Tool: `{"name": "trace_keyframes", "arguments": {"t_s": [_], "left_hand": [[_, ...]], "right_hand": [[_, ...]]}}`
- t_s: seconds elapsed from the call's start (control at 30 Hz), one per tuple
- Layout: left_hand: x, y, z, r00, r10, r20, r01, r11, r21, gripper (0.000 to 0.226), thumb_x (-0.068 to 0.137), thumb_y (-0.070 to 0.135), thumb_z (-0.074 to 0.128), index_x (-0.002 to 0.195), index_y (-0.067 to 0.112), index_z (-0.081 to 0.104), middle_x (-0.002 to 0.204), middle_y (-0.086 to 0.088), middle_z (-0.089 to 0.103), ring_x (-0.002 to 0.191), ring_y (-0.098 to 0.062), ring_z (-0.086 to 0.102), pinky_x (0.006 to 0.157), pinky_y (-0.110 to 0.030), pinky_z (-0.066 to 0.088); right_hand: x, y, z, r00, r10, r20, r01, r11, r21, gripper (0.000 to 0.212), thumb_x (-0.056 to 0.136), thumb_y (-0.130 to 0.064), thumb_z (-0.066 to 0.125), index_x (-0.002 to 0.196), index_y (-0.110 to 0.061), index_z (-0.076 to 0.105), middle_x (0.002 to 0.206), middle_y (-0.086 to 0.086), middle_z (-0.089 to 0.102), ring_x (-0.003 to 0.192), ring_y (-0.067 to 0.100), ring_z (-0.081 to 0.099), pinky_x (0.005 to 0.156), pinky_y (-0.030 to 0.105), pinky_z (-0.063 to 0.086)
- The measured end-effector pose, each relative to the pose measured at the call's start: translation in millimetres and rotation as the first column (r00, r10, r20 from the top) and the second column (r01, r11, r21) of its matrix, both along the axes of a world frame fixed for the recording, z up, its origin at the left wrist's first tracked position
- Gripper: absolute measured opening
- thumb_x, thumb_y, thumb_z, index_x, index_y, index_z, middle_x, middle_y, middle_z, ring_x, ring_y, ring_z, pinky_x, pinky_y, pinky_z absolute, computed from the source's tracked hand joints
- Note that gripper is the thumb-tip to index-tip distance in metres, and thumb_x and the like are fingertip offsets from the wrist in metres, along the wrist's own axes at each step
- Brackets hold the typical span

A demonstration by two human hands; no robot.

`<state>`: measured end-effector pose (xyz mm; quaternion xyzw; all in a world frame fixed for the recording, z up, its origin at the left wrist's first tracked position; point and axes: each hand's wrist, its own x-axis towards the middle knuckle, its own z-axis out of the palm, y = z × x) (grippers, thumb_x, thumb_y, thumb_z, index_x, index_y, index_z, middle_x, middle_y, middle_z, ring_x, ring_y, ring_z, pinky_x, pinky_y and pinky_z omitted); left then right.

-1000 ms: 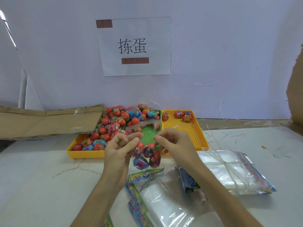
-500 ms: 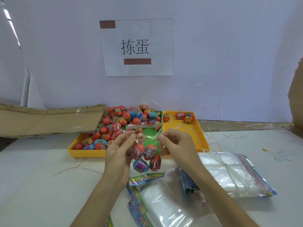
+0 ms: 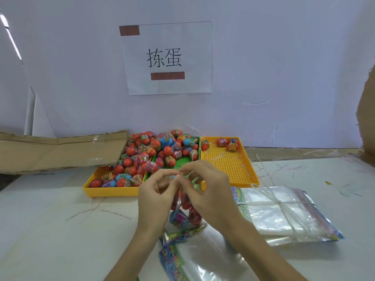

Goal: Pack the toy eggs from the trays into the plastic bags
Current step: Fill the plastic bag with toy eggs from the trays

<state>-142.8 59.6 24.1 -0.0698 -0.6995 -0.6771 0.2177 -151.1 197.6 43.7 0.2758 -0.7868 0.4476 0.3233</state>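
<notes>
— What is held in the hands?

— A clear plastic bag (image 3: 183, 207) with several toy eggs inside is held up above the white table (image 3: 50, 220). Its top edge is pinched by the left hand (image 3: 157, 196) between thumb and forefinger, and by the right hand (image 3: 209, 191) in the same way. The two pinches are set close together, the fingertips almost touching, so that the mouth of the bag is hidden behind them. Whether the mouth is sealed cannot be told.

— Where are the remaining eggs found?

— A large heap of loose eggs (image 3: 154, 153) is piled in the left yellow tray (image 3: 109, 190) and spills over into the green tray (image 3: 182, 162) beside it. Only a few eggs (image 3: 228, 144) are seen at the far end of the right yellow tray (image 3: 229, 165), along with some thin plastic strands.

— And the other bags?

— A tied bundle of empty bags (image 3: 284, 211) is laid on the table to the right of the hands. More empty bags (image 3: 203, 260), with colourful printed edges, are spread flat below the wrists, near the front edge.

— What else is shown?

— A flattened cardboard sheet (image 3: 56, 151) is lying behind the trays on the left, and a paper sign (image 3: 167, 57) with two characters is taped to the wall.
</notes>
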Motion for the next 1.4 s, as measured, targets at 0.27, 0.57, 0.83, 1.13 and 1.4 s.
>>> {"name": "trace_keyframes", "arguments": {"t_s": [0.27,0.57,0.83,1.13,1.4], "left_hand": [[3.9,1.5,0.1,0.988,0.009,-0.155,-0.047,0.969,-0.242,0.027,0.093,-0.002,0.066,0.102,0.022,0.076,0.087,0.013,0.076,0.084,-0.009,0.074,0.072,-0.022,0.059],[2.5,0.8,-2.9,0.979,-0.015,-0.205,-0.051,0.948,-0.313,0.022,0.093,-0.001,0.067,0.105,0.017,0.074,0.089,0.013,0.076,0.085,-0.009,0.074,0.075,-0.027,0.061],[2.9,2.2,-4.2,0.975,-0.002,-0.221,-0.067,0.951,-0.303,0.024,0.095,0.001,0.066,0.107,0.021,0.073,0.089,0.016,0.075,0.084,-0.007,0.074,0.073,-0.025,0.06],[1.8,0.4,-4.7,0.96,-0.001,-0.281,-0.114,0.914,-0.391,0.014,0.094,0.012,0.061,0.103,0.016,0.071,0.088,0.016,0.071,0.083,-0.005,0.071,0.072,-0.022,0.058],[2.9,-0.2,-4.7,0.952,-0.027,-0.305,-0.114,0.893,-0.435,0.015,0.095,0.014,0.06,0.104,0.021,0.069,0.09,0.019,0.07,0.084,-0.004,0.069,0.071,-0.015,0.054]], "right_hand": [[-1.6,1.5,-0.9,0.997,0.005,0.08,0.0,0.998,-0.065,0.015,0.087,-0.01,0.077,0.098,-0.019,0.072,0.093,-0.012,0.065,0.081,0.006,0.063,0.071,0.01,0.048],[-2.8,2.5,-1.7,0.998,-0.03,0.047,0.032,0.998,-0.049,0.013,0.088,-0.005,0.075,0.094,-0.017,0.078,0.088,-0.012,0.067,0.083,0.004,0.063,0.072,0.012,0.049],[-1.1,2.5,0.3,0.998,-0.06,0.022,0.061,0.996,-0.062,0.012,0.086,-0.008,0.078,0.091,-0.018,0.073,0.086,-0.013,0.067,0.077,0.004,0.066,0.069,0.009,0.048],[-3.9,5.3,0.0,0.999,0.005,0.048,-0.003,0.999,-0.042,0.012,0.086,-0.005,0.077,0.091,-0.016,0.079,0.089,-0.01,0.069,0.082,0.007,0.066,0.071,0.016,0.053],[-3.8,6.1,2.2,0.999,-0.018,-0.033,0.018,1.0,-0.003,0.013,0.085,-0.001,0.075,0.087,-0.014,0.075,0.087,-0.01,0.066,0.081,0.002,0.059,0.07,0.009,0.046]]}}
